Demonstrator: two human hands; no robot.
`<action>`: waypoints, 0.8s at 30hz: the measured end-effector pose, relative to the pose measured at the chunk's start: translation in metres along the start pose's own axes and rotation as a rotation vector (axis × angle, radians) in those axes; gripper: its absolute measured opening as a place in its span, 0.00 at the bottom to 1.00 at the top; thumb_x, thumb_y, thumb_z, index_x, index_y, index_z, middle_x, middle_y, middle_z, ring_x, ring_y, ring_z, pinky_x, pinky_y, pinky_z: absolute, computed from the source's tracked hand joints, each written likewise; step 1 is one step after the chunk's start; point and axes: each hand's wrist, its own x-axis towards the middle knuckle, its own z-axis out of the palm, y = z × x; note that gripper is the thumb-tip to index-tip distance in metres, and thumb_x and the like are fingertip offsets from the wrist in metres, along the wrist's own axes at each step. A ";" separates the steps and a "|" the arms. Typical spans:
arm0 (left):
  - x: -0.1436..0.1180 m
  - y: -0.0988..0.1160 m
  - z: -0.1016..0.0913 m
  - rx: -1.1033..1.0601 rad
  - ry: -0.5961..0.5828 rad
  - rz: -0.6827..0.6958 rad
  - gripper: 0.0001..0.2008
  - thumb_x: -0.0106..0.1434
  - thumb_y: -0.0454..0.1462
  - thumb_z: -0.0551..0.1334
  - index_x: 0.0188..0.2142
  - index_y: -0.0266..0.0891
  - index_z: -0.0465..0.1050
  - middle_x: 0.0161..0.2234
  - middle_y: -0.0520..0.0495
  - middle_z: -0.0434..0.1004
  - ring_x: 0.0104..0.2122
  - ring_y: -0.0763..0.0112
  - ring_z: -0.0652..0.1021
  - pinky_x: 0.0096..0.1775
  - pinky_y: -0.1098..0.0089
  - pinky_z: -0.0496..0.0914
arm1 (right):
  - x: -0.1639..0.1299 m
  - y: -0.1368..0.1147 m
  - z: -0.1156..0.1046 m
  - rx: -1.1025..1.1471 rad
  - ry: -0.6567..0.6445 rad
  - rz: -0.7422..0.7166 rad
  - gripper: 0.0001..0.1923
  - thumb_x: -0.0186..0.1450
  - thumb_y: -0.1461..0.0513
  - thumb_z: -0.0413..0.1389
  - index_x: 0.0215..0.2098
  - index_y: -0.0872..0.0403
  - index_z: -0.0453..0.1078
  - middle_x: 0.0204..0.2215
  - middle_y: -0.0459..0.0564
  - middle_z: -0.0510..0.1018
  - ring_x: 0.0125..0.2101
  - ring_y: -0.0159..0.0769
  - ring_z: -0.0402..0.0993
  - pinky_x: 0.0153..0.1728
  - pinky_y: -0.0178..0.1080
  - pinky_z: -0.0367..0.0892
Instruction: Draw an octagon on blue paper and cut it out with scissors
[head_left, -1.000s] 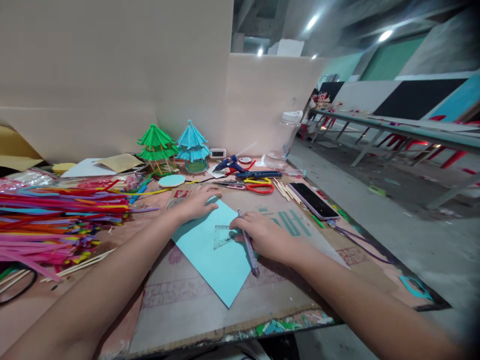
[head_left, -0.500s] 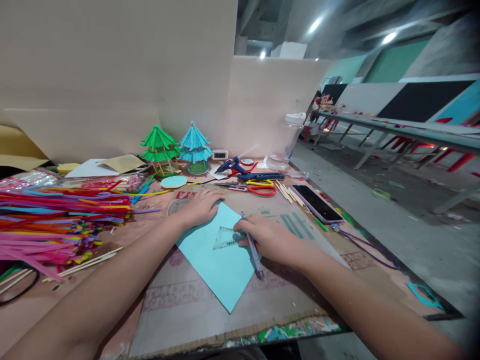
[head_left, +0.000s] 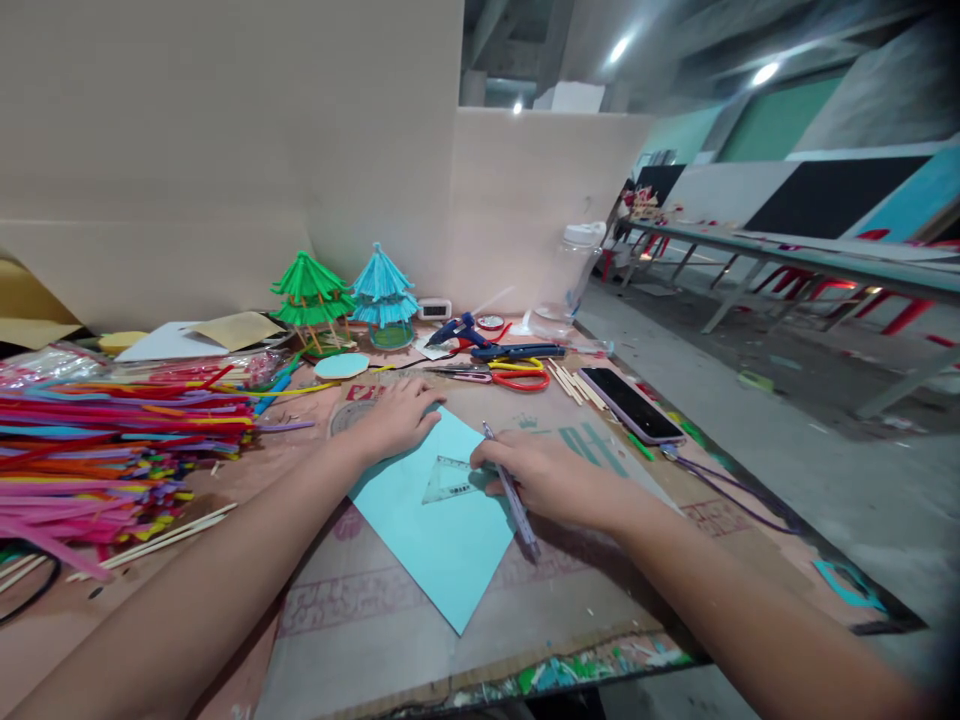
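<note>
Pressing blue paper [head_left: 442,540] flat, hands hold pen [head_left: 512,497] at set square [head_left: 450,480].

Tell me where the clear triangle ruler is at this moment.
In the head view, the clear triangle ruler lies on the light blue paper near the middle of the table, between the left hand and the right hand, which holds a pen.

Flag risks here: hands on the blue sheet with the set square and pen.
1. The set square is steadied only by fingertips of the right hand, which also holds the pen; it may slip.
2. The left hand presses just the far corner of the blue paper, so the near part could pivot.
3. The phone lies close to the right forearm; a sweep might knock it.
</note>
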 end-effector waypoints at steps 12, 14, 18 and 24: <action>0.003 0.002 0.001 0.071 -0.025 0.051 0.18 0.70 0.43 0.62 0.57 0.41 0.69 0.57 0.41 0.70 0.53 0.56 0.74 0.53 0.49 0.71 | 0.001 -0.002 0.000 -0.023 0.009 -0.011 0.12 0.68 0.67 0.56 0.49 0.48 0.72 0.38 0.49 0.77 0.38 0.41 0.73 0.37 0.38 0.61; 0.004 0.003 0.000 0.080 -0.031 0.052 0.19 0.70 0.43 0.62 0.57 0.41 0.69 0.57 0.41 0.71 0.52 0.56 0.75 0.52 0.49 0.72 | 0.001 -0.001 0.000 -0.020 0.012 -0.015 0.12 0.68 0.66 0.56 0.48 0.48 0.72 0.38 0.49 0.77 0.37 0.41 0.73 0.36 0.38 0.62; 0.004 0.007 -0.003 0.094 -0.032 0.037 0.18 0.70 0.43 0.62 0.56 0.40 0.69 0.56 0.41 0.71 0.51 0.57 0.76 0.51 0.50 0.73 | 0.001 -0.001 0.001 -0.022 0.015 -0.020 0.13 0.68 0.67 0.55 0.49 0.47 0.72 0.39 0.49 0.77 0.38 0.40 0.73 0.37 0.38 0.62; 0.003 0.010 -0.006 0.087 -0.023 0.056 0.16 0.70 0.42 0.62 0.53 0.39 0.71 0.54 0.42 0.73 0.50 0.59 0.76 0.50 0.53 0.74 | 0.001 -0.002 -0.001 -0.046 0.010 0.002 0.13 0.68 0.67 0.56 0.50 0.48 0.72 0.40 0.50 0.77 0.39 0.40 0.74 0.38 0.37 0.62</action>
